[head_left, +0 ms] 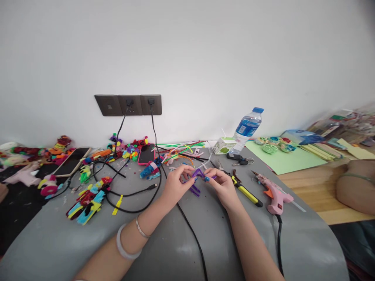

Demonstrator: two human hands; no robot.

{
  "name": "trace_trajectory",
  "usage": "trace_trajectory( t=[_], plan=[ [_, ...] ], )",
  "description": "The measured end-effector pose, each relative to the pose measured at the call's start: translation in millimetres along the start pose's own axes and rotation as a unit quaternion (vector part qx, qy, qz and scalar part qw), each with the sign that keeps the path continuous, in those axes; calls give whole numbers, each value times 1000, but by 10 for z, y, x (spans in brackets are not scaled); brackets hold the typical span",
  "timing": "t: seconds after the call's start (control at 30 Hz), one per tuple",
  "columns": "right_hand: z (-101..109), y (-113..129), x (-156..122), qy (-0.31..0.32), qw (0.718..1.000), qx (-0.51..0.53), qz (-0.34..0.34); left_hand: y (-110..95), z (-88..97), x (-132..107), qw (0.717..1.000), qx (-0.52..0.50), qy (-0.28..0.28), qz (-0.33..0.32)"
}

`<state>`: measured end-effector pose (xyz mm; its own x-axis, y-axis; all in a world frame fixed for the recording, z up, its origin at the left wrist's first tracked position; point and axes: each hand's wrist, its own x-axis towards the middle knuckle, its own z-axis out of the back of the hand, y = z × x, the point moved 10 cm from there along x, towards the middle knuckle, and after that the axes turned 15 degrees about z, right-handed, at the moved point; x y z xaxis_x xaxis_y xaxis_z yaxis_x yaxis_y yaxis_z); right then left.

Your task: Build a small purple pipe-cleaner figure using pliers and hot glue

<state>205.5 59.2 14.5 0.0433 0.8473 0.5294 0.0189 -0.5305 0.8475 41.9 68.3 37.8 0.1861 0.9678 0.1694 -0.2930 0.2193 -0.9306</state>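
Hands meet low over the grey table (pixel 205 242). A pink glue gun (pixel 275 196) and a smaller yellow-handled tool (pixel 247 193) lie near the right hand (pixel 223 186), probably kept within reach. It and the left hand (pixel 175 185) each pinch 1 end of a purple pipe-cleaner shape (pixel 198 174), steadying it between them.

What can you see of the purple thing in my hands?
The purple piece looks like fuzzy pipe cleaner bent into angular loops. The left hand and right hand pinch it from either side over the grey table cover; a looped end hangs lower, between them.
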Motion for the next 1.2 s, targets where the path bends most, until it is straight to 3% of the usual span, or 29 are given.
trace_trajectory(
  t=[0.2, 0.6, 0.83, 1.03, 1.2],
  plan=[
    [-21, -7, -2, 12, 1000, 5, -1, -104, 77, 6, 998, 22, -31, -41],
    [-60, 28, 3, 19, 1000, 13, 5, -149, 24, -59, 993, 72, -23, -89],
    [-84, 15, 2, 33, 999, 12, 17, -44, 88, 10, 999, 16, -31, -21],
    [-81, 26, 4, 33, 999, 7, 20, 153, 55, 91, 991, -112, 6, 75],
    [-68, 17, 4, 25, 1000, 0, 12, 215, 49, 117, 982, -161, 19, 94]
  ],
)
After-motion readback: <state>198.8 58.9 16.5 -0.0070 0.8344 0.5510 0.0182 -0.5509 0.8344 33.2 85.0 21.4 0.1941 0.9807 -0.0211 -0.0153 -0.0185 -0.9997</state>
